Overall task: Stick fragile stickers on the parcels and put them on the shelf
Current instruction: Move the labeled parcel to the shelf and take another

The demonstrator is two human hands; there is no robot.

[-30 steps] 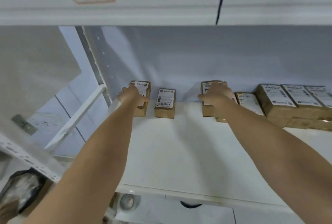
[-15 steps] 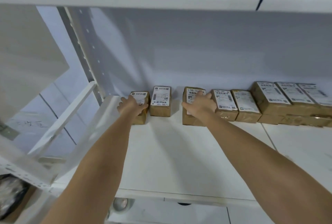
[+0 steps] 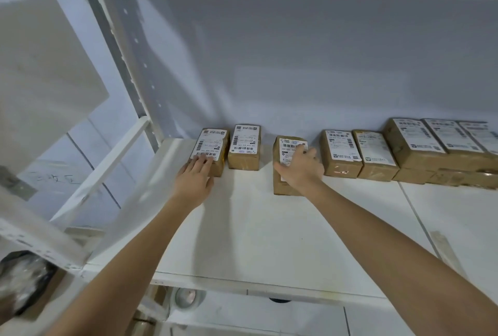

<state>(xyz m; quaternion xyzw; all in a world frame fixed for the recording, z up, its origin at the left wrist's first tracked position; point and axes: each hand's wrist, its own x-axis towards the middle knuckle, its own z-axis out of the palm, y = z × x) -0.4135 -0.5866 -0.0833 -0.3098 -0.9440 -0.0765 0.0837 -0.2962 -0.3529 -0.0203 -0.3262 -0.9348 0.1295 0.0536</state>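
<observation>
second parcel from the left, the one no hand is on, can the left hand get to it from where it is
Probably yes. The left hand rests on the leftmost parcel, right beside the second parcel, with nothing standing between them.

White barcode labels [image 3: 208,145] top the brown parcels [image 3: 244,157] on the shelf [image 3: 269,228], their print too small to read.
</observation>
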